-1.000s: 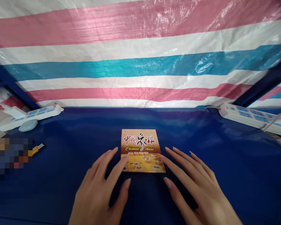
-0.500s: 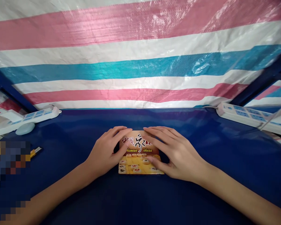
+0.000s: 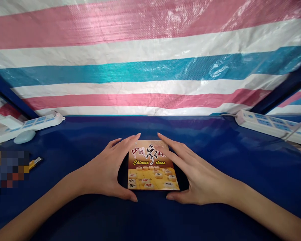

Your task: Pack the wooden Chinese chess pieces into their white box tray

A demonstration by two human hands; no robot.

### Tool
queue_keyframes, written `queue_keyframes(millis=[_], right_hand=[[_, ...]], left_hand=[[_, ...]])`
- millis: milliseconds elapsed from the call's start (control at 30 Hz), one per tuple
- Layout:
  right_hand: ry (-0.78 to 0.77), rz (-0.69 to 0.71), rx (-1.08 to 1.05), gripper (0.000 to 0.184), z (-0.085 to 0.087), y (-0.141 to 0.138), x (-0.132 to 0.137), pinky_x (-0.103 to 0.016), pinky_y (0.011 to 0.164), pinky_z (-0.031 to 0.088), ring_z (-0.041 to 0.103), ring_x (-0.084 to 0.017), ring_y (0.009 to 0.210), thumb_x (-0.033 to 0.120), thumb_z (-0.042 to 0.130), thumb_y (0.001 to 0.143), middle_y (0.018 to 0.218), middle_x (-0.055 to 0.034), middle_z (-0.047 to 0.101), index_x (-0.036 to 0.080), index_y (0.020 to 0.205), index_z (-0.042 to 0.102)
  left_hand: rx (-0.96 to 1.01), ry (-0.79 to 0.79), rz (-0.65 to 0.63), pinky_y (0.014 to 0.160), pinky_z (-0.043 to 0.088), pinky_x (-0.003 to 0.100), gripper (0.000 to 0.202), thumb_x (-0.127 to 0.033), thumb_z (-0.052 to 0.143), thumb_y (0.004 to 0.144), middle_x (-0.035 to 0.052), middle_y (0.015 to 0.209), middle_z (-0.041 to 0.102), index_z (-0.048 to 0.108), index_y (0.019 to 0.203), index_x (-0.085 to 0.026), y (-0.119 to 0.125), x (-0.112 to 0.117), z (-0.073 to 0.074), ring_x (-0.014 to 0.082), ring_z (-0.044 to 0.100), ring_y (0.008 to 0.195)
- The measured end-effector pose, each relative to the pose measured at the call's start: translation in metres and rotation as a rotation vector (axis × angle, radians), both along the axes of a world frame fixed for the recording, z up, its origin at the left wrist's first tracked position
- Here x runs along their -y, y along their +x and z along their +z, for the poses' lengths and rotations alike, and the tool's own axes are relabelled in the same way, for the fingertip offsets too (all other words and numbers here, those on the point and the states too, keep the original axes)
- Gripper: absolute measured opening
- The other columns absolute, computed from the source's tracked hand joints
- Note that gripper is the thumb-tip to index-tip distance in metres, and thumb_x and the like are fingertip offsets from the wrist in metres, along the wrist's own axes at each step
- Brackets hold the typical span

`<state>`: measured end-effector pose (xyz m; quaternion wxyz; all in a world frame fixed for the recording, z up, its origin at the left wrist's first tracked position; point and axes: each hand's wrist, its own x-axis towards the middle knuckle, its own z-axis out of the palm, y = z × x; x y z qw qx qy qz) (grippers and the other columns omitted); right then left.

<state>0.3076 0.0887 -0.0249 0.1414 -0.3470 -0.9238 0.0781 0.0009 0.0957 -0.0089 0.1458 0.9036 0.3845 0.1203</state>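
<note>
A flat Chinese chess box lies on the dark blue table, its printed cover facing up. My left hand curves around the box's left side, fingertips at the far left corner and thumb below the near edge. On the other side, my right hand arches over the right edge, one finger across the cover's upper right and the thumb near the front right corner. Both hands have fingers and thumb spread apart. Whether any fingertip presses the box is hard to tell.
A white power strip with a plug in it stands at the back left, a pale rounded object before it. Another power strip is at the back right. A yellow cutter knife lies left, beside a pixelated patch. Striped tarp hangs behind.
Both thumbs have moved off the cover toward me, to the near edge of the box. My hands have spread wider, so more of the cover shows.
</note>
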Motion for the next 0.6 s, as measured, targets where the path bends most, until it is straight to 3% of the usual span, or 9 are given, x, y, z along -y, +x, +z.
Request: queue_keyframes(millis=[200,300,400,500,600], right_hand=[[-0.041,-0.023,0.006,0.106,-0.0009,0.0027,-0.0046,-0.053,0.112,0.040,0.024,-0.035,0.149,0.061,0.069,0.078,0.167,-0.0111,0.003,0.026,0.159,0.010],[-0.020,-0.020,0.025,0.104,-0.0002,0.0027,-0.0061,-0.057,0.112,0.038,0.024,-0.036,0.148,0.067,0.067,0.077,0.167,-0.0111,0.005,0.027,0.158,0.015],[0.010,0.007,0.013,0.098,-0.0001,0.0039,-0.0076,-0.057,0.112,0.036,0.024,-0.035,0.148,0.067,0.064,0.080,0.167,-0.0107,0.008,0.028,0.157,0.017],[0.052,0.014,-0.035,0.084,-0.0006,0.0058,-0.0092,-0.053,0.111,0.038,0.027,-0.033,0.147,0.058,0.062,0.086,0.166,-0.0097,0.014,0.029,0.155,0.023],[0.066,-0.017,-0.033,0.068,-0.0002,0.0059,-0.0096,-0.051,0.110,0.040,0.033,-0.031,0.144,0.049,0.058,0.091,0.161,-0.0095,0.026,0.028,0.150,0.033]], left_hand=[[0.007,0.032,0.021,0.120,0.027,0.058,0.130,-0.076,0.075,0.061,0.0101,0.161,0.031,0.004,0.159,-0.028,0.0011,-0.0019,0.0007,0.0362,0.034,0.145],[-0.021,0.033,0.017,0.117,0.030,0.058,0.121,-0.079,0.070,0.066,0.0104,0.164,0.022,0.010,0.158,-0.029,-0.0008,-0.0025,-0.0003,0.0385,0.027,0.148],[-0.021,0.024,0.038,0.115,0.034,0.056,0.101,-0.074,0.061,0.080,0.0100,0.166,0.014,0.014,0.158,-0.029,-0.0031,-0.0036,-0.0021,0.0378,0.024,0.149],[0.040,0.043,0.052,0.116,0.035,0.052,0.077,-0.062,0.050,0.093,0.0081,0.165,0.021,0.019,0.157,-0.030,-0.0036,-0.0056,-0.0040,0.0339,0.027,0.148],[0.055,0.050,0.089,0.113,0.038,0.047,0.062,-0.053,0.048,0.098,0.0056,0.159,0.034,0.029,0.153,-0.032,-0.0024,-0.0080,-0.0068,0.0297,0.038,0.142]])
